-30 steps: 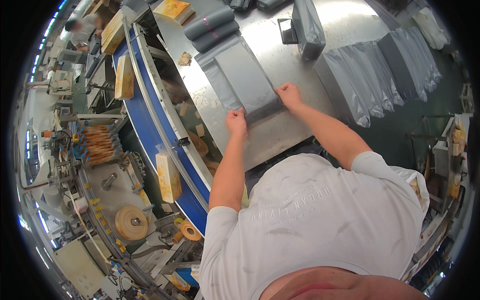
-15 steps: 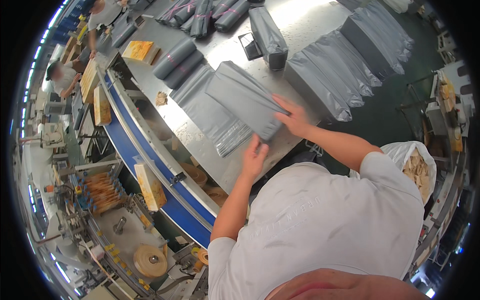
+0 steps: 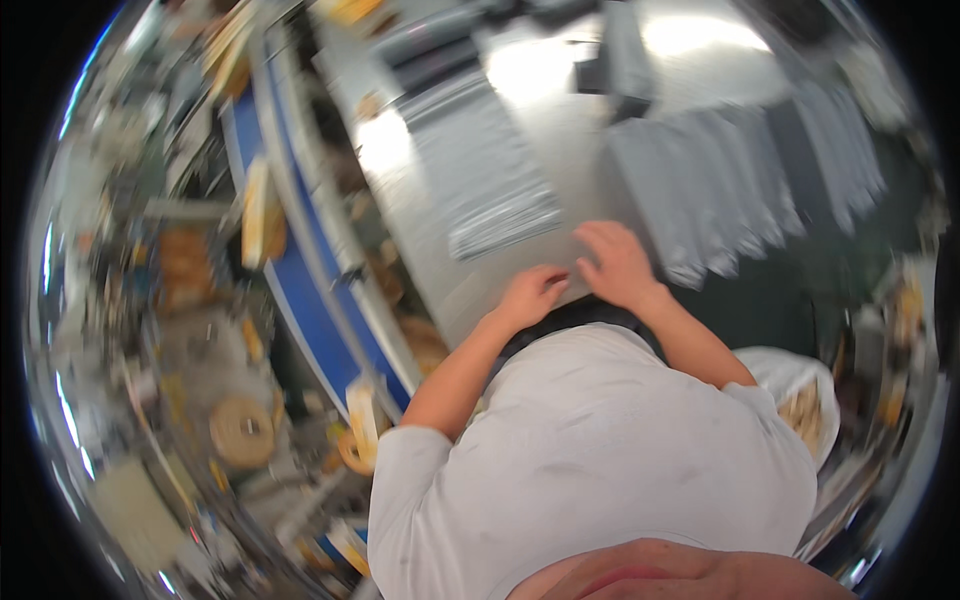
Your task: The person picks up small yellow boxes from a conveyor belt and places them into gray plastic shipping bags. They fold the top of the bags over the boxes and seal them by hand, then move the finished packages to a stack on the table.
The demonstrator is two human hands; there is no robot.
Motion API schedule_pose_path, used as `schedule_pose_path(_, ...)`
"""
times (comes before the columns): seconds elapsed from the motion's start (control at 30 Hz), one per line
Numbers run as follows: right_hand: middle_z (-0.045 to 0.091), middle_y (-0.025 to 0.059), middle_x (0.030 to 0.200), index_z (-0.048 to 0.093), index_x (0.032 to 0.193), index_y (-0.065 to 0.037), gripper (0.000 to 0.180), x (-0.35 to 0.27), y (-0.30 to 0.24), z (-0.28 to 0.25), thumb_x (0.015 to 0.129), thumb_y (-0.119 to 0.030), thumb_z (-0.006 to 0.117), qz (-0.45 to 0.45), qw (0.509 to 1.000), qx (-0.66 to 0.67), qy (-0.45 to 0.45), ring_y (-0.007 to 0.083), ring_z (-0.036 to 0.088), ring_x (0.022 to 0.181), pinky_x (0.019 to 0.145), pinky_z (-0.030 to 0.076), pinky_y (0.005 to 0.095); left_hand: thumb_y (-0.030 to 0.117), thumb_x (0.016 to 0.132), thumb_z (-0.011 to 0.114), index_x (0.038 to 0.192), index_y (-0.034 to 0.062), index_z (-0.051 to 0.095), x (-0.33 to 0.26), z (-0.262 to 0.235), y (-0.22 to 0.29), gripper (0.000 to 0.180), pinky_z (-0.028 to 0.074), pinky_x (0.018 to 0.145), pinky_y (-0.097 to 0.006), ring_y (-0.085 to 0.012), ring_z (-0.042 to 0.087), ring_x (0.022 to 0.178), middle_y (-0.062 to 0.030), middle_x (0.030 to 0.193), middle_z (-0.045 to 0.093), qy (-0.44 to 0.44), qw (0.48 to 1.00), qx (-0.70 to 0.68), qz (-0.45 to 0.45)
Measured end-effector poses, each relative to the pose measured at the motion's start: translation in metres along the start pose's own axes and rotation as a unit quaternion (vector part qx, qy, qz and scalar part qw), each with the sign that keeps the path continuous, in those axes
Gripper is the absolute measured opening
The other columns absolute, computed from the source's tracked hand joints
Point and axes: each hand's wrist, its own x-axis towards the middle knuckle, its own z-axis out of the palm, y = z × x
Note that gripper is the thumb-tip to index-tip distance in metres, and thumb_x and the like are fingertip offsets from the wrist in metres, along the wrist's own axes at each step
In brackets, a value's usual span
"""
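Note:
Both of my hands are over the near edge of the metal table [image 3: 590,190], blurred by motion. My left hand [image 3: 535,295] has loosely bent fingers, with a gap between thumb and forefinger and nothing seen in it. To its right, my right hand [image 3: 615,265] is open, fingers stretched forward and thumb apart. Just beyond them lies a flat stack of grey plastic bags [image 3: 475,160], its shiny ends toward me. A row of grey bagged packages [image 3: 700,185] stands right of my right hand. The grey package handled earlier cannot be picked out.
A blue conveyor belt [image 3: 300,290] runs along the left, carrying a yellow-and-white box [image 3: 262,212]. Dark grey bag rolls [image 3: 430,50] lie behind the stack. Another grey package [image 3: 625,55] stands farther back. At my right is a white sack [image 3: 800,395] of brown paper.
The grey package has left my hands. Both hands have drawn nearer my body, and the left fingers are more bent. The whole view has turned and blurred.

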Motion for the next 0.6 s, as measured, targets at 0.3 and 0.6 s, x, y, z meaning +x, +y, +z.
schedule_pose_path(0.3,0.038,0.0173,0.166,0.042,0.157,-0.002,0.08,0.023,0.031,0.107,0.089,-0.026,0.077,0.032,0.984,-0.137,-0.113,0.047,0.032,0.153,0.124,0.028,0.061,0.004,0.084,0.07,0.104,0.0035,0.073,-0.178,-0.073,-0.122,0.02,0.053,0.093,-0.049,-0.0401,0.066,0.105,-0.0171,0.104,0.072,0.553,0.824,0.119,-0.039)
schedule_pose_path(0.6,0.039,0.0197,0.163,0.05,0.151,-0.005,0.075,0.031,-0.002,0.148,0.08,-0.012,0.072,-0.038,0.979,-0.127,-0.152,0.0441,0.035,0.15,0.124,0.03,0.0562,0.023,0.083,0.086,0.161,0.0089,0.036,-0.371,-0.218,-0.277,0.093,0.021,0.131,-0.054,-0.0394,0.015,0.163,-0.0176,0.176,0.019,0.378,0.69,0.229,-0.573)
